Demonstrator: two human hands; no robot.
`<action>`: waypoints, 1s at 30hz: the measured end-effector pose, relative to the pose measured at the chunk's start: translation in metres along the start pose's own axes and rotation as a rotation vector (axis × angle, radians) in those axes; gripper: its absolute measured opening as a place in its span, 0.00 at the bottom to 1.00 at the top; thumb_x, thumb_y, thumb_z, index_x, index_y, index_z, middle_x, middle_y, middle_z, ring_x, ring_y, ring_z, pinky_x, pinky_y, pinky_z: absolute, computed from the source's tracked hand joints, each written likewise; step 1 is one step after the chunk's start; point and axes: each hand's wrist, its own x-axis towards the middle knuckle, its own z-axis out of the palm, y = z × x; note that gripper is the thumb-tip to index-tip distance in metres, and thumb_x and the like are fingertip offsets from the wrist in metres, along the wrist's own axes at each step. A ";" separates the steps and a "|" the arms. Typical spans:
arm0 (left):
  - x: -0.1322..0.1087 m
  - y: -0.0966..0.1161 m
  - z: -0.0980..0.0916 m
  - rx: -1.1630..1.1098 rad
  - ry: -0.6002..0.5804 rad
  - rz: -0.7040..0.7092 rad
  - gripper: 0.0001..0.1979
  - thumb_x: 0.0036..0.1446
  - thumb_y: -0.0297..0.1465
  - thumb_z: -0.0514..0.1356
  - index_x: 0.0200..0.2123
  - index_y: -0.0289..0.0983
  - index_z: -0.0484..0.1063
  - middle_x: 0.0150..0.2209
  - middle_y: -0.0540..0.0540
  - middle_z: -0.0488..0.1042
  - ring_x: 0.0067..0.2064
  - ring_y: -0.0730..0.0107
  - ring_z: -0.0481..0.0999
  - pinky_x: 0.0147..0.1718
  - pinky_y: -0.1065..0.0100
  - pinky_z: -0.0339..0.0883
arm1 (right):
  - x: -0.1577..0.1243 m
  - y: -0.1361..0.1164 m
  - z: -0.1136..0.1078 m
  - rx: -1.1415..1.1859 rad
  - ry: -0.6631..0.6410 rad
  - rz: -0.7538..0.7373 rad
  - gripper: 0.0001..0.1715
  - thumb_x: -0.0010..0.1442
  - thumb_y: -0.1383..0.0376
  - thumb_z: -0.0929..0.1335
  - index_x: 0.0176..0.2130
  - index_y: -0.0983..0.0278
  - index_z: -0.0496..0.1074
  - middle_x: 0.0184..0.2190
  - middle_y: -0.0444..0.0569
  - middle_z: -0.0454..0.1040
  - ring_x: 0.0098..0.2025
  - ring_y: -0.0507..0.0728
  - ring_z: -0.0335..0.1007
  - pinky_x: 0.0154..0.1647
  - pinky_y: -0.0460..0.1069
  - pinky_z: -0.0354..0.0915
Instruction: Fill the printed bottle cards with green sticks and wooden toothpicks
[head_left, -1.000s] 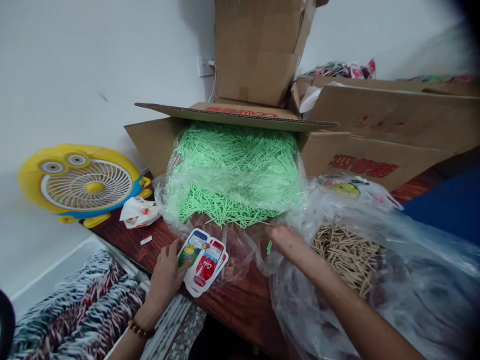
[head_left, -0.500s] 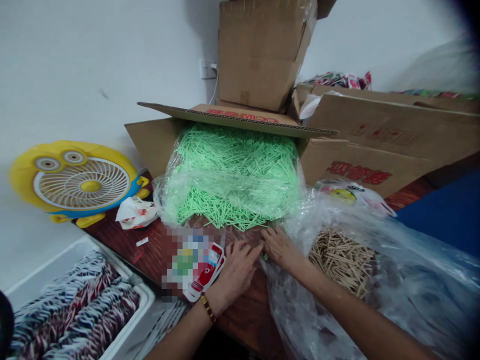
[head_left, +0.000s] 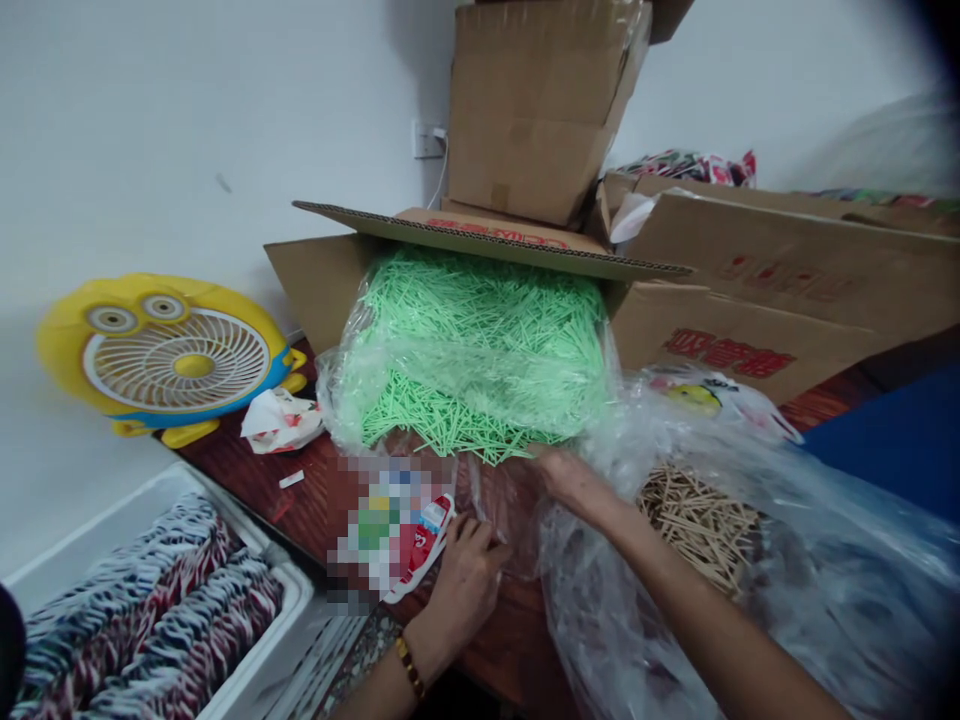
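A heap of thin pale-green sticks [head_left: 480, 350] lies in a clear plastic bag in a cardboard box tipped toward me. My right hand [head_left: 577, 485] touches the front edge of the heap; its fingers are blurred and partly hidden. My left hand [head_left: 469, 575] rests low over the table with its fingers curled, next to flat red-and-white printed pieces [head_left: 424, 540]. Whatever those fingers hold, if anything, is hidden. A dark beaded bracelet [head_left: 409, 668] circles the left wrist. Beside my right forearm, brown sticks [head_left: 697, 525] lie in clear plastic [head_left: 832, 580].
A yellow cartoon fan [head_left: 172, 355] stands at the left, with a crumpled wrapper [head_left: 281, 420] beside it. Below is a white foam box [head_left: 300, 590] packed with striped pieces. Cardboard boxes [head_left: 532, 120] rise behind, and another open box [head_left: 780, 260] stands at the right.
My hands have moved apart: the right has gone up to the green sticks, while the left has drawn down slightly and curled its fingers. The view has shifted a little.
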 end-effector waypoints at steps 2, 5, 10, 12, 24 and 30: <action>0.000 0.002 0.003 -0.008 0.002 -0.008 0.12 0.55 0.22 0.57 0.40 0.41 0.75 0.38 0.44 0.72 0.44 0.59 0.68 0.54 0.52 0.54 | 0.013 -0.011 0.001 -0.067 0.069 -0.016 0.20 0.63 0.75 0.57 0.52 0.64 0.65 0.40 0.53 0.75 0.42 0.56 0.72 0.39 0.47 0.59; -0.008 0.007 0.002 -0.072 0.016 0.007 0.13 0.54 0.24 0.58 0.43 0.41 0.74 0.42 0.44 0.73 0.48 0.58 0.69 0.58 0.50 0.51 | 0.032 -0.025 0.008 -0.179 0.129 0.001 0.18 0.63 0.75 0.57 0.49 0.66 0.67 0.40 0.57 0.75 0.41 0.59 0.72 0.40 0.50 0.60; -0.044 -0.004 -0.007 -0.192 0.128 0.052 0.22 0.55 0.32 0.61 0.54 0.44 0.67 0.50 0.40 0.72 0.58 0.50 0.61 0.58 0.45 0.51 | 0.043 -0.032 0.020 -0.295 0.198 -0.023 0.14 0.62 0.74 0.59 0.40 0.68 0.72 0.42 0.60 0.72 0.45 0.63 0.68 0.45 0.56 0.59; -0.057 -0.023 -0.015 -0.152 0.276 -0.053 0.16 0.57 0.33 0.59 0.50 0.45 0.70 0.47 0.41 0.74 0.56 0.50 0.64 0.54 0.46 0.54 | 0.043 -0.033 0.024 -0.310 0.220 -0.034 0.15 0.62 0.74 0.59 0.39 0.68 0.73 0.45 0.61 0.70 0.47 0.64 0.65 0.47 0.57 0.58; -0.038 -0.101 -0.075 0.314 0.287 -0.625 0.17 0.59 0.41 0.56 0.46 0.37 0.71 0.42 0.39 0.72 0.45 0.49 0.67 0.39 0.56 0.58 | 0.051 -0.032 0.037 -0.056 0.178 0.021 0.16 0.62 0.74 0.56 0.42 0.70 0.70 0.37 0.62 0.74 0.43 0.62 0.69 0.51 0.58 0.51; -0.034 -0.096 -0.075 0.367 0.304 -0.588 0.14 0.59 0.37 0.55 0.45 0.36 0.68 0.43 0.39 0.72 0.46 0.49 0.68 0.41 0.55 0.57 | 0.057 -0.011 0.043 0.400 0.126 0.071 0.13 0.58 0.72 0.59 0.38 0.68 0.70 0.32 0.55 0.76 0.33 0.57 0.71 0.38 0.51 0.60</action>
